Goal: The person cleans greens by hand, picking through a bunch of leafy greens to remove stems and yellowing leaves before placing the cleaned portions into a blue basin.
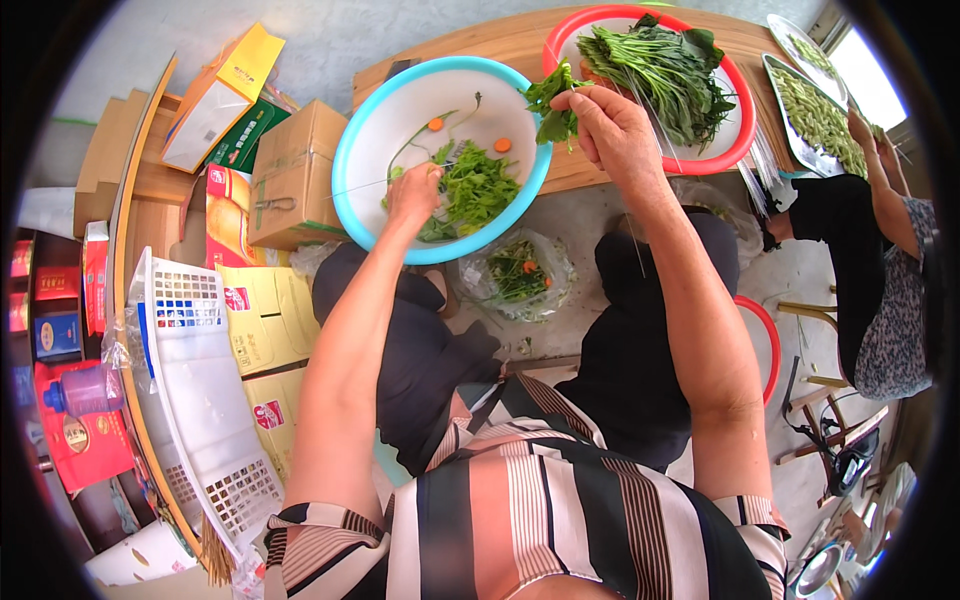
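My left hand [414,196] is inside a white basin with a light-blue rim [442,63]. Its fingers are closed on a thin skewer [352,187] that sticks out to the left over the rim. Beside that hand in the basin lie a heap of green leaves [480,187] and carrot slices [502,145]. My right hand [611,131] is raised between the two basins, pinching a small bunch of leafy greens [555,105]. A red-rimmed basin [739,97] behind it holds long-stemmed leafy greens [652,75], with thin skewers across its near side.
Both basins stand on a wooden table [465,41]. A plastic bag of green scraps [517,270] sits on the floor between my knees. Cardboard boxes [296,172] and a white plastic basket [187,360] are at left. At right, another person's hand [862,135] is near a tray of green pieces [814,112].
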The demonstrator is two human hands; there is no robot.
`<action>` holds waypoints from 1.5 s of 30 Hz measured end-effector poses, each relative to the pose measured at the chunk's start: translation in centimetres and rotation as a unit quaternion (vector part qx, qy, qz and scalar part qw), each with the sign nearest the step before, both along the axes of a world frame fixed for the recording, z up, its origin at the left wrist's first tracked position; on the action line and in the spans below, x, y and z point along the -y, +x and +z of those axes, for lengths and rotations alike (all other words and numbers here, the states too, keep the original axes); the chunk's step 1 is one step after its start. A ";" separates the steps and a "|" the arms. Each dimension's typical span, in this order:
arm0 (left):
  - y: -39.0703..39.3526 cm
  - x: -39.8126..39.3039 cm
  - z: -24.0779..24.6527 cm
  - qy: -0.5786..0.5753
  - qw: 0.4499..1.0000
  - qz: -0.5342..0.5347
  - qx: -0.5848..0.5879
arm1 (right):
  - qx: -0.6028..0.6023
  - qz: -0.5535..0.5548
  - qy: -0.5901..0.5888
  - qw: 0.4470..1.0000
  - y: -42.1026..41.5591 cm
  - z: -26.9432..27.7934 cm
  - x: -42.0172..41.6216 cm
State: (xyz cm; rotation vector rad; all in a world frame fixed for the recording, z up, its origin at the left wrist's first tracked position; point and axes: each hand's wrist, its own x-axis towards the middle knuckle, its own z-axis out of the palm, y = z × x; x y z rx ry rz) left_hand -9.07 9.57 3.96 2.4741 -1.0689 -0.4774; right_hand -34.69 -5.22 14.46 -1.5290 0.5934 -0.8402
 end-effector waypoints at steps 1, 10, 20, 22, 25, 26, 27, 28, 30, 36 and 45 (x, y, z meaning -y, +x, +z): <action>-0.3 0.3 -0.6 -0.015 0.999 -0.026 0.036 | 0.003 -0.001 0.001 1.000 0.0 -0.1 0.0; -1.7 1.9 -2.7 0.012 0.987 -0.068 0.142 | 0.017 -0.003 0.009 1.000 -0.2 -0.2 0.6; -0.7 2.1 -2.6 0.066 0.992 -0.075 0.078 | 0.017 0.004 0.006 1.000 0.3 -0.8 0.4; -1.2 2.3 -2.6 0.086 0.980 -0.098 0.149 | 0.020 0.003 0.013 1.000 0.5 -0.9 0.3; -1.0 2.2 -3.0 0.071 0.980 -0.087 0.166 | 0.016 -0.002 0.018 1.000 0.3 -0.8 0.3; -0.8 2.2 -3.0 0.066 0.985 -0.073 0.139 | 0.015 -0.003 0.014 1.000 0.3 -0.8 0.4; -0.7 2.1 -3.0 0.061 0.990 -0.058 0.110 | 0.013 -0.003 0.011 1.000 0.2 -0.8 0.3; -0.7 2.1 -2.9 0.057 0.994 -0.044 0.082 | 0.012 -0.003 0.007 1.000 0.1 -0.8 0.3; -0.7 1.5 -3.1 0.035 0.992 -0.059 0.103 | 0.007 -0.004 0.004 1.000 0.1 -0.8 0.3; 0.2 0.8 -3.2 -0.018 0.997 -0.051 0.054 | 0.010 -0.004 0.014 1.000 0.3 -0.8 0.2; 0.8 0.1 2.6 -0.180 0.981 0.003 0.068 | 0.001 -0.006 0.016 1.000 0.1 -0.4 0.1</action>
